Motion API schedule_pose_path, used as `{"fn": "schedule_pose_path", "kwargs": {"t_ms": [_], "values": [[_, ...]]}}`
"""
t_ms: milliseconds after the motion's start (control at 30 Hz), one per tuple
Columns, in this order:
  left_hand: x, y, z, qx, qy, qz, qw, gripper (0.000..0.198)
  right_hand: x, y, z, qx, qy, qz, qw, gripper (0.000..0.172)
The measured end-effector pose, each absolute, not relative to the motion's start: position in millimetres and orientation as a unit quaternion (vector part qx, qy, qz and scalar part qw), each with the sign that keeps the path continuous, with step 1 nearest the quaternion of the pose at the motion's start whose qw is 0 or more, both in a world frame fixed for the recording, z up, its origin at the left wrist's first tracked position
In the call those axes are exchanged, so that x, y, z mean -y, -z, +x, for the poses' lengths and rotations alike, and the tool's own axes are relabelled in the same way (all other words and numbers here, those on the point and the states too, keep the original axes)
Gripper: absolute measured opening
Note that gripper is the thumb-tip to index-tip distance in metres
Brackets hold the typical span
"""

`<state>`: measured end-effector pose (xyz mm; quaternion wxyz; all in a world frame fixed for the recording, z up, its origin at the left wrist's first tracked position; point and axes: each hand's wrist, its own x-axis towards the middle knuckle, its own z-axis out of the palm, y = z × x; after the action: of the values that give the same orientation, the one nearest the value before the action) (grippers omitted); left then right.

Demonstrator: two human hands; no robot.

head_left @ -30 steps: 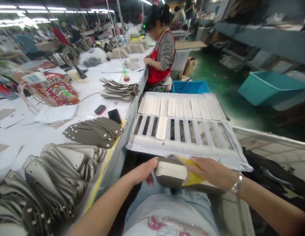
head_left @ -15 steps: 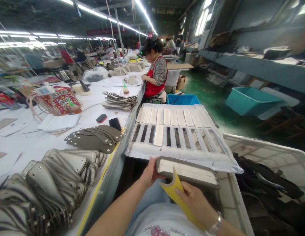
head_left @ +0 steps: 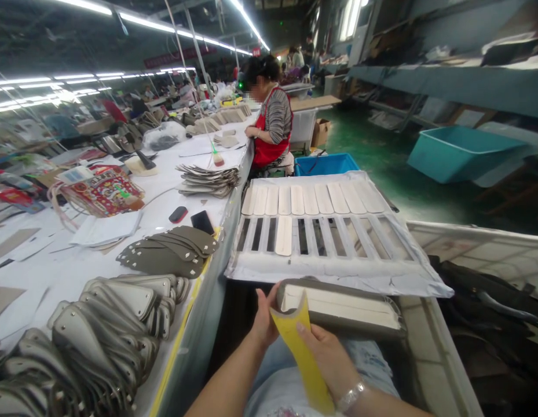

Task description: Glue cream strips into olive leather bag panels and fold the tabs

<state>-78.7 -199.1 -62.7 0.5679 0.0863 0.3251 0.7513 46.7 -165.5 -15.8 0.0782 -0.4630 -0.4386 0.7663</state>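
Observation:
My left hand grips the near left end of a long dark grey bag piece, its fingers partly hidden behind it. A cream panel with a line along its length lies on the upper face of that piece. My right hand is closed on a curved yellow sheet with a notched upper end. The sheet's tip overlaps the left end of the cream panel in view; whether it touches cannot be told. Just beyond is a white slotted rack carrying a row of cream strips and one single strip.
Grey riveted pieces are heaped on the table at left, with dark flat pieces and a phone beyond. A white bin stands at right. A co-worker in a red apron sits ahead.
The yellow sheet and my right hand have shifted left, nearer my left hand. The grey bag piece has moved slightly right in view, and the camera has tilted a little.

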Motion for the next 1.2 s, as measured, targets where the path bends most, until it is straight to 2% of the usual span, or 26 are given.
{"fn": "schedule_pose_path", "kwargs": {"t_ms": [133, 300, 533, 733, 933, 1067, 1200], "values": [[191.9, 62.8, -73.3, -0.330, -0.768, 0.064, 0.544, 0.072, 159.3, 12.9, 47.6, 0.439, -0.766, -0.467, 0.050, 0.048], [193.7, 65.1, -74.1, -0.348, -0.769, 0.029, 0.535, 0.072, 161.0, 15.1, 42.0, 0.429, -0.776, -0.458, 0.056, 0.043], [201.4, 67.2, -82.8, -0.358, -0.756, 0.009, 0.547, 0.071, 177.0, 24.1, 29.6, 0.391, -0.819, -0.407, -0.099, 0.037], [202.6, 63.0, -90.3, -0.367, -0.737, 0.022, 0.568, 0.076, 174.0, 26.6, 24.0, 0.393, -0.824, -0.399, -0.084, 0.041], [192.7, 56.0, -89.7, -0.411, -0.720, 0.039, 0.558, 0.059, 166.6, 39.3, 26.8, 0.380, -0.846, -0.366, -0.082, 0.051], [188.1, 57.3, -92.1, -0.459, -0.698, 0.038, 0.549, 0.055, 164.8, 52.3, 27.2, 0.345, -0.858, -0.377, -0.058, 0.057], [185.0, 57.4, -94.3, -0.475, -0.684, 0.050, 0.552, 0.052, 158.4, 54.1, 26.4, 0.349, -0.854, -0.384, -0.049, 0.053]]}}
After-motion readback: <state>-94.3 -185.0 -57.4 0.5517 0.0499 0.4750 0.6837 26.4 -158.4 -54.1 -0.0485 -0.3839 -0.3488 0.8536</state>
